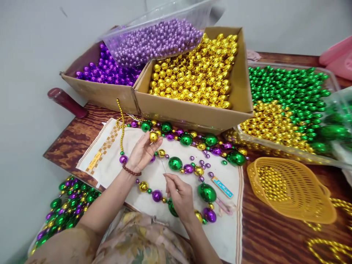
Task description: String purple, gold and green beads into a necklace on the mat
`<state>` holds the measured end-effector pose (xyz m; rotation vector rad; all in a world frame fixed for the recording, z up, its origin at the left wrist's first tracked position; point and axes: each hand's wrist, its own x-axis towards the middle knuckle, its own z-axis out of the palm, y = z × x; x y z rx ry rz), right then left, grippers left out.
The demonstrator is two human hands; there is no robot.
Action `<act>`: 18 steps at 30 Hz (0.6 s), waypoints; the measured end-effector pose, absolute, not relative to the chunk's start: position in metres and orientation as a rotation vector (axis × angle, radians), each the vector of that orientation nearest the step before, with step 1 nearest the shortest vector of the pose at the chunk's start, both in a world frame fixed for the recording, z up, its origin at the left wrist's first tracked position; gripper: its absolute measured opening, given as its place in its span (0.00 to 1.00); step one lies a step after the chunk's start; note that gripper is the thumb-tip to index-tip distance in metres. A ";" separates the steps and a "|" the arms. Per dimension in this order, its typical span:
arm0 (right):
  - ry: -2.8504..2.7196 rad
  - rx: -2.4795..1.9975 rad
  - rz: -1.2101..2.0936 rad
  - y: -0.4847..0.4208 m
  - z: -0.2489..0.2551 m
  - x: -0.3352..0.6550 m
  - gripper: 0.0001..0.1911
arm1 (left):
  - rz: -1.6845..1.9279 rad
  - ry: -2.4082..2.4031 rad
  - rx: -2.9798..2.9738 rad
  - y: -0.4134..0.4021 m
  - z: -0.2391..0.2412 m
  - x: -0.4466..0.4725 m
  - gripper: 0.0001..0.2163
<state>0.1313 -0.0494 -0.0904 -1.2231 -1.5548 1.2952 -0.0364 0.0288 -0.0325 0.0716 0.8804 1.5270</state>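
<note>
My left hand (141, 152) is closed on a shiny gold bead (154, 136), held up between thumb and fingers above the towel. Lower and to the right, my right hand (180, 192) pinches the end of a thin needle or stiff thread (162, 161), which runs up to the left hand. Too fine to tell which it is. A strand of purple, green and gold beads curves around both hands, with a large green bead (207, 192) at its right. Several small purple beads (202, 162) lie loose on the white towel (220, 234).
Cardboard boxes hold purple beads (96, 73) and gold beads (192, 73), with a clear tub (156, 40) of lilac beads across them. Green beads (286, 84) fill a tray at right. A yellow basket (308, 201), pink scissors (224, 206) and a blue packet (222, 187) lie nearby.
</note>
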 end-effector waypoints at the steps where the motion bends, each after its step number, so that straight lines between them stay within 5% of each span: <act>1: -1.554 -1.225 1.299 -0.050 -0.090 0.131 0.15 | 1.527 0.883 0.077 0.028 -0.033 -0.036 0.05; 18: -1.439 -1.219 1.310 -0.044 -0.090 0.115 0.14 | 1.465 0.893 0.387 0.002 -0.034 -0.016 0.13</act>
